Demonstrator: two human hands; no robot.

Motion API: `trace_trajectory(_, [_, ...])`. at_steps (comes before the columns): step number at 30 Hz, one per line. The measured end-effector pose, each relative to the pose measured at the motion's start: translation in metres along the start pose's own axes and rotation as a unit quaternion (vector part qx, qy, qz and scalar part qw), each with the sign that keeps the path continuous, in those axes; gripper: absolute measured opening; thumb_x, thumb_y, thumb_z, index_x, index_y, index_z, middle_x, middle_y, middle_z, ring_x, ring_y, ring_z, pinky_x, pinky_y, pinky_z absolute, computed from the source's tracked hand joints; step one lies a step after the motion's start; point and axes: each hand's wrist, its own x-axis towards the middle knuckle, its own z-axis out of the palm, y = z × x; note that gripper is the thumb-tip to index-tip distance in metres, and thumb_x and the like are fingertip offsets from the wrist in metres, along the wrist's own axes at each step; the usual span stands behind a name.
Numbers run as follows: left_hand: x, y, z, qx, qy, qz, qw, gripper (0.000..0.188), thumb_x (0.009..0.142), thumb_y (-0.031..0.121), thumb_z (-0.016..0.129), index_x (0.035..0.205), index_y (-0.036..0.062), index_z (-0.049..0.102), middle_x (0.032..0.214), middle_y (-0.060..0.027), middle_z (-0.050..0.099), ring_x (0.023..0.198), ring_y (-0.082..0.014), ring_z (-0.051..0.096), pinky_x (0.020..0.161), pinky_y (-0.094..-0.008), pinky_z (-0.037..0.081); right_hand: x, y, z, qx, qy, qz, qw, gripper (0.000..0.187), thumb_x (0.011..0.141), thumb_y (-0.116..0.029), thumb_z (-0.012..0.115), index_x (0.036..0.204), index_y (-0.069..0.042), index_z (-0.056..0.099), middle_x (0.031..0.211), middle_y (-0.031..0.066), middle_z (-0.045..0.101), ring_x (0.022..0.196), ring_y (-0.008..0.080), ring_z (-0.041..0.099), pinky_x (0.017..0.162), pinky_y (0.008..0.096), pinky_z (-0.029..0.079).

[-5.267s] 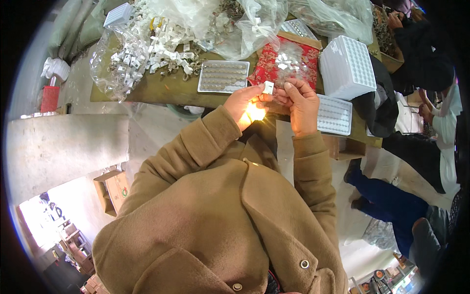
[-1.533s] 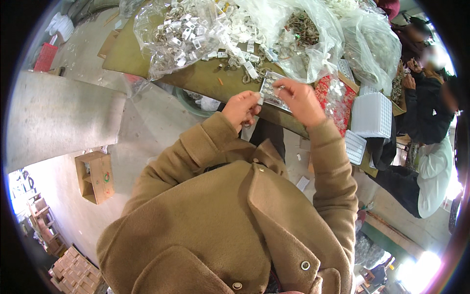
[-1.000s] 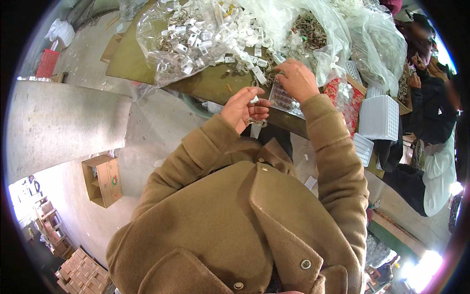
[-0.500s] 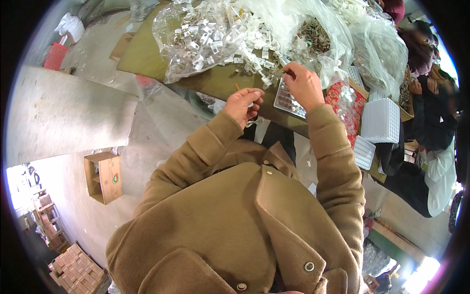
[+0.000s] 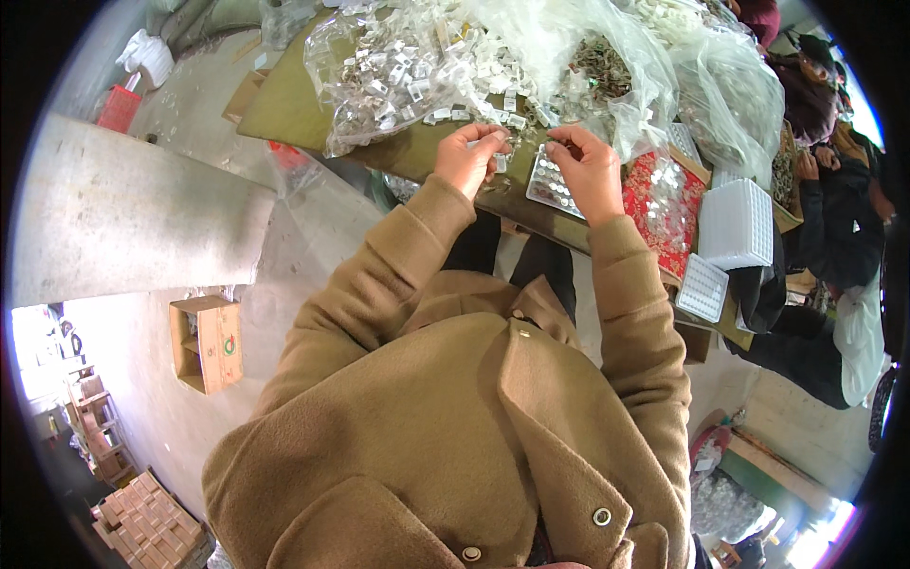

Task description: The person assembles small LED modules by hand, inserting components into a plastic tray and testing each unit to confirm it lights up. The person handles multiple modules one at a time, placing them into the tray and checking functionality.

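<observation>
My left hand (image 5: 468, 159) is over the table's near edge, thumb and fingers pinched together. A small pale piece shows by its fingertips, too small to name. To its right, my right hand (image 5: 591, 173) is closed in a pinch above a white tray (image 5: 535, 195) that holds several round silvery pieces in rows. Whatever its fingertips hold, if anything, cannot be made out. Just beyond both hands lies a heap of small white plastic parts (image 5: 493, 71), partly in a clear plastic bag (image 5: 334, 95). Small metal parts (image 5: 599, 68) lie in another bag behind the right hand.
Right of my right hand is a red patterned box (image 5: 675, 194) with clear discs. Beyond it are stacked white trays (image 5: 736, 230) and a single tray (image 5: 702, 287). Co-workers sit at the far right. A cardboard box (image 5: 220, 346) stands on the floor at left.
My left hand has moved up and further over the table, toward the white parts. The right hand stays by the tray, its fingers still pinched. The view has shifted slightly.
</observation>
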Motion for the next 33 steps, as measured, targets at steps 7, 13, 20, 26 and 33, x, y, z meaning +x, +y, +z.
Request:
trace_trajectory(7, [-0.037,0.016,0.019,0.096,-0.166,0.071,0.979,0.033,0.092,0.012,0.060,0.125,0.0070,0.060,0.095,0.0016,0.065,0.060,-0.0005,0.050,0.047,-0.0152,0.039,-0.027,-0.015,-0.014,0.170,-0.068,-0.005,0.983,0.019,0.086,-0.004,0.066,0.104,-0.001,0.069,0.081,-0.0013,0.063,0.072,0.0048,0.053,0.067,0.0209,0.045])
trace_trajectory(13, [-0.041,0.007,0.016,0.060,-0.179,-0.042,0.981,0.011,0.090,0.015,0.064,0.098,0.0074,0.063,0.079,0.0018,0.063,0.054,0.0000,0.045,0.043,-0.0152,0.031,-0.044,-0.014,-0.024,0.136,-0.073,-0.030,0.987,0.022,0.086,0.000,0.064,0.108,-0.001,0.069,0.083,-0.0050,0.057,0.074,0.0024,0.050,0.067,0.0191,0.044])
trace_trajectory(20, [-0.049,-0.010,0.033,0.068,-0.148,0.029,0.986,0.007,0.086,0.014,0.066,0.092,0.0090,0.065,0.072,0.0019,0.060,0.052,-0.0010,0.044,0.043,-0.0165,0.029,-0.059,-0.010,-0.012,0.329,0.027,0.008,0.944,0.027,0.084,-0.001,0.068,0.110,0.001,0.063,0.082,-0.0021,0.059,0.071,0.0049,0.052,0.063,0.0203,0.044])
trace_trajectory(26, [-0.058,-0.021,0.047,0.034,-0.088,-0.009,0.995,0.010,0.084,0.013,0.067,0.091,0.0060,0.065,0.070,0.0013,0.059,0.057,-0.0033,0.047,0.048,-0.0190,0.033,-0.069,0.007,-0.009,0.462,0.001,0.158,0.873,0.009,0.088,-0.005,0.067,0.094,-0.005,0.059,0.081,-0.0009,0.059,0.066,0.0064,0.053,0.059,0.0209,0.043])
trace_trajectory(33, [-0.045,-0.030,0.039,0.231,-0.124,0.183,0.948,0.010,0.084,0.008,0.066,0.091,0.0017,0.066,0.082,0.0019,0.063,0.074,-0.0055,0.057,0.063,-0.0215,0.044,-0.073,0.013,-0.007,0.525,-0.008,0.172,0.834,0.008,0.091,-0.003,0.062,0.096,-0.008,0.058,0.083,-0.0011,0.060,0.065,0.0067,0.055,0.059,0.0214,0.045])
